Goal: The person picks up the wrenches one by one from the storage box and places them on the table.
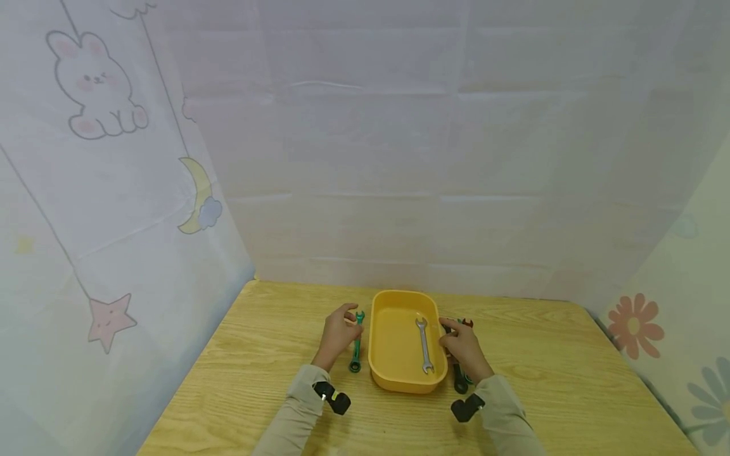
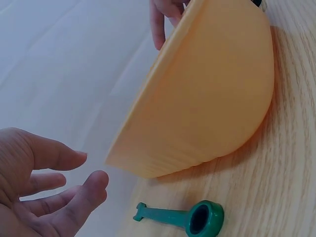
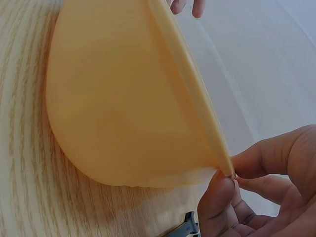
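Observation:
A yellow plastic basin [image 1: 399, 385] stands on the table, and a silver open-end wrench [image 1: 424, 345] lies inside it toward the right. My right hand [image 1: 464, 347] pinches the basin's right rim between thumb and fingers, as the right wrist view shows at the rim [image 3: 224, 160]. My left hand [image 1: 338, 335] is held off the basin's left side, thumb and fingers apart with nothing between them. Close by that hand, a green ratchet wrench [image 2: 165, 216] lies on the wood. Part of this wrench is hidden by the thumb in the head view.
Right of the basin, partly covered by my right hand, lie a dark wrench [image 1: 460, 380] and another with a red end [image 1: 467, 323]. The wooden table [image 1: 274, 354] meets a pale cloth wall [image 1: 365, 221] at the back.

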Motion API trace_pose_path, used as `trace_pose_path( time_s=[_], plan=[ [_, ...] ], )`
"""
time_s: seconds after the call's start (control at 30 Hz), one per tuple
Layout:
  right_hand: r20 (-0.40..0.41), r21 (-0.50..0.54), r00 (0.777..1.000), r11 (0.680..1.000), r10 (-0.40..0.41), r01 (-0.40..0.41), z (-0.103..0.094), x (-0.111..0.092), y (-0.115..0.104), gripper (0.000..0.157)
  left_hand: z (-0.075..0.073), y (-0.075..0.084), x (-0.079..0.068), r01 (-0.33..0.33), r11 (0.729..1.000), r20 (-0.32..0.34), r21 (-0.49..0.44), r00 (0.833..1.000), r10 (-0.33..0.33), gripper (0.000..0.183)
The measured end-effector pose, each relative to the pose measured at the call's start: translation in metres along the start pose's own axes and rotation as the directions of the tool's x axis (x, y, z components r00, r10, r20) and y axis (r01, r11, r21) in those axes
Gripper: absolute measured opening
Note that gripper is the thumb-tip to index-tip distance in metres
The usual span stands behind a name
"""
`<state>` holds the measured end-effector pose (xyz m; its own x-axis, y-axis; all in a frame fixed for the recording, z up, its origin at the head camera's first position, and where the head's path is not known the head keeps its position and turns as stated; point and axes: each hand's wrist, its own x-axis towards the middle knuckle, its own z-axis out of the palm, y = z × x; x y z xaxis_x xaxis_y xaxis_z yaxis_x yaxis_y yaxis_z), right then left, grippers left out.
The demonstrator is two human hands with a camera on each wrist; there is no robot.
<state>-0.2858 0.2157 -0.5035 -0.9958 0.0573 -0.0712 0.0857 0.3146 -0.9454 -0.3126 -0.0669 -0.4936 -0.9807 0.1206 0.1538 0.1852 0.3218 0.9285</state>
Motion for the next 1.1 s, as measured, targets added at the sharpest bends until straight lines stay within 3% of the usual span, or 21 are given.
trace_pose_path(
  time_s=[0.57, 1.1],
  plan=[
    [-0.008, -0.01, 1.0, 1.0, -0.003, 0.003, 0.001, -0.001, 0.0, 0.057, -0.003, 0.024, 0.0, -0.025, 0.998, -0.006, -0.054, 1.0, 0.025, 0.055],
    [-0.012, -0.01, 1.0, 1.0, 0.006, -0.006, 0.002, -0.001, 0.0, 0.057, 0.0, 0.03, 0.001, -0.026, 0.996, -0.004, -0.082, 1.0, 0.026, 0.054]
  ],
)
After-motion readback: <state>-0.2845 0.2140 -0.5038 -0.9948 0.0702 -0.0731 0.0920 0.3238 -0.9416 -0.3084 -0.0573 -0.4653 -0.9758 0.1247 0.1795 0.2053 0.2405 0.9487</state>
